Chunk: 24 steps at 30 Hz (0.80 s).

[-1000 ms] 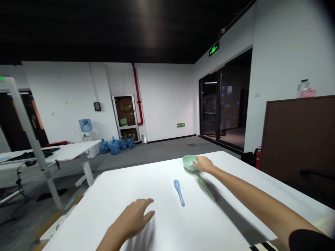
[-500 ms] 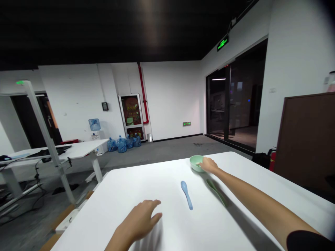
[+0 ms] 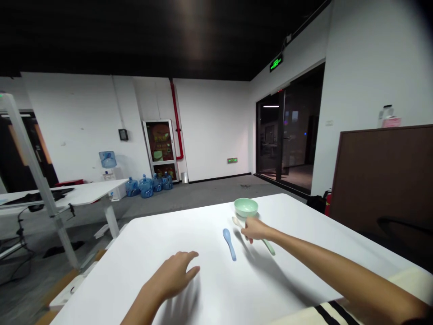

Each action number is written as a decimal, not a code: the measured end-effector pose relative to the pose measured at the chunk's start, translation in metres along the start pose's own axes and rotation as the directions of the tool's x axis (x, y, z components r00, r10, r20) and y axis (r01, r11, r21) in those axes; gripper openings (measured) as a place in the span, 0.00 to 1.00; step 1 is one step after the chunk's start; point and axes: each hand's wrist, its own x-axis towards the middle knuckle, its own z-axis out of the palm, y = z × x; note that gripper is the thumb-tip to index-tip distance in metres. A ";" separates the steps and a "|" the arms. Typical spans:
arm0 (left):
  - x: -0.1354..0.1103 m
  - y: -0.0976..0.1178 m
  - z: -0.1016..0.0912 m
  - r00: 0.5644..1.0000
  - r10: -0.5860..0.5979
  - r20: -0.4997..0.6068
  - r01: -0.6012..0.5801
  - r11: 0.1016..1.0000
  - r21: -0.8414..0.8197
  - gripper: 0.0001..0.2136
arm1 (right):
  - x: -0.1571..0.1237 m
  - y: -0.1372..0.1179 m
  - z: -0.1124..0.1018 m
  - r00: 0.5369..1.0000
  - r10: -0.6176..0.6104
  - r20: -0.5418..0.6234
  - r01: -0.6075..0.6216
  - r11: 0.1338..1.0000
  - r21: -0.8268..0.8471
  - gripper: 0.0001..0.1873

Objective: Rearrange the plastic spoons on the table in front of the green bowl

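Note:
My right hand (image 3: 255, 229) grips a cream-coloured spoon (image 3: 237, 221), its bowl end poking out to the left of my fingers. Just beyond the hand stands a light green bowl (image 3: 246, 207) near the table's far edge. Under my wrist lies a green spoon (image 3: 269, 247), partly covered by the hand. A blue spoon (image 3: 229, 244) rests on the white table (image 3: 149, 239), left of the right hand. My left hand (image 3: 177, 273) hovers low at the near left, thumb and fingers apart, holding nothing.
At the left is a second white table (image 3: 101, 187) with a metal post (image 3: 40, 171). Several blue water bottles (image 3: 146, 186) stand on the floor by the far wall. A brown cabinet (image 3: 379, 176) rises on the right, beyond the table's edge.
My right hand has come out of the bowl towards me and now holds the cream spoon. The left hand keeps about the same pose. The view has turned a little to the right.

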 end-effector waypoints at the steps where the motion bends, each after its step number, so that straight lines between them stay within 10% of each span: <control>1: -0.001 0.000 -0.001 1.000 -0.003 -0.002 0.003 1.000 0.000 0.26 | -0.002 0.001 0.007 1.000 0.007 0.001 -0.007 1.000 -0.005 0.15; 24: 0.001 -0.001 0.000 1.000 -0.006 -0.001 0.006 1.000 -0.008 0.26 | -0.012 0.003 0.053 0.999 0.046 -0.006 -0.046 0.960 -0.275 0.14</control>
